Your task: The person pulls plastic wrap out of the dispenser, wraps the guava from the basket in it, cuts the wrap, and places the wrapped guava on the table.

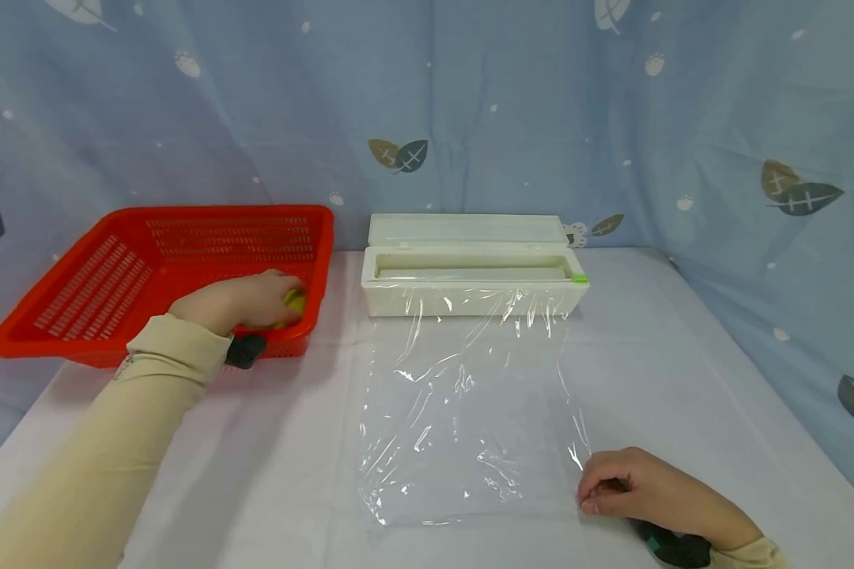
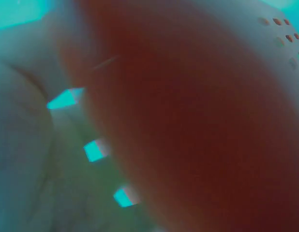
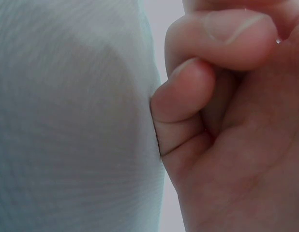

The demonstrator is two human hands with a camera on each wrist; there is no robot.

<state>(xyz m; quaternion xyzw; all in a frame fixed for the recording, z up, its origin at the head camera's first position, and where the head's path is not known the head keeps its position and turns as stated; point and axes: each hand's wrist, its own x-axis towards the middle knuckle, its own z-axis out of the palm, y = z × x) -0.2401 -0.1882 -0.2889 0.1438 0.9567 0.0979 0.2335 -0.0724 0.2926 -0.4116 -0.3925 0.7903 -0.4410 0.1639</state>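
Observation:
My left hand (image 1: 238, 300) reaches over the near wall into the red plastic basket (image 1: 221, 212). Its fingers curl around a yellow-green item (image 1: 296, 303), mostly covered by the hand. In the left wrist view the basket's blurred red wall (image 2: 188, 121) fills most of the picture. At the lower right, my right hand (image 1: 644, 490) pinches the near right corner of a sheet of cling film (image 1: 470, 419), fingers curled. The right wrist view shows those bent fingers (image 3: 186, 92) beside pale cloth. From the white dispenser box (image 1: 470, 299), the wrinkled film stretches toward me over the table.
The dispenser's lid (image 1: 466, 229) stands raised at the back, and a green slider (image 1: 580, 278) sits at its right end. A white cloth covers the table (image 1: 683, 356). Behind it hangs a blue leaf-print curtain (image 1: 470, 103).

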